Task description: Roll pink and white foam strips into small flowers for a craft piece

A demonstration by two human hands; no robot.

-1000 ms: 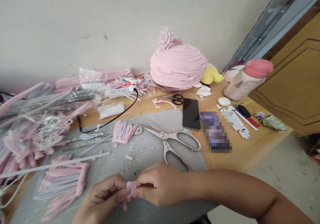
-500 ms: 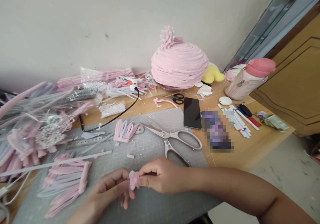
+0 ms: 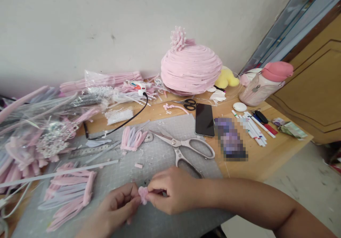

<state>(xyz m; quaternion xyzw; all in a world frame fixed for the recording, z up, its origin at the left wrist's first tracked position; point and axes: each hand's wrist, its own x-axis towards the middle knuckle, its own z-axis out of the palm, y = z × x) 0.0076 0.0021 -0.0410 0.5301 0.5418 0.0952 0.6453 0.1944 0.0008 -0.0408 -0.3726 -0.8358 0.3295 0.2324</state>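
A small pink fuzzy flower [image 3: 143, 194] is pinched between both hands, low over the grey cutting mat [image 3: 112, 181]. My left hand [image 3: 119, 204] holds its left side with thumb and fingers closed. On the opposite side, my right hand [image 3: 172, 190] grips it with thumb and forefinger; part of the flower is hidden by the fingertips. Large metal scissors [image 3: 176, 144] lie spread on the mat just beyond my right hand. Left of my hands rests a bundle of pink and grey fuzzy loops [image 3: 71, 193], and a smaller looped bundle [image 3: 133, 138] sits farther back.
A big pink wrapped dome [image 3: 190, 69] stands against the wall. Bags of pink and grey stems [image 3: 61, 106] crowd the left. A black phone [image 3: 204, 120], white pens [image 3: 254, 129] and a pink-lidded bottle [image 3: 266, 83] are on the right. A black cable [image 3: 128, 124] crosses the back.
The flower has turned a little and sits slightly lower. My left fingers have drawn in closer under it, and my right hand has shifted slightly down.
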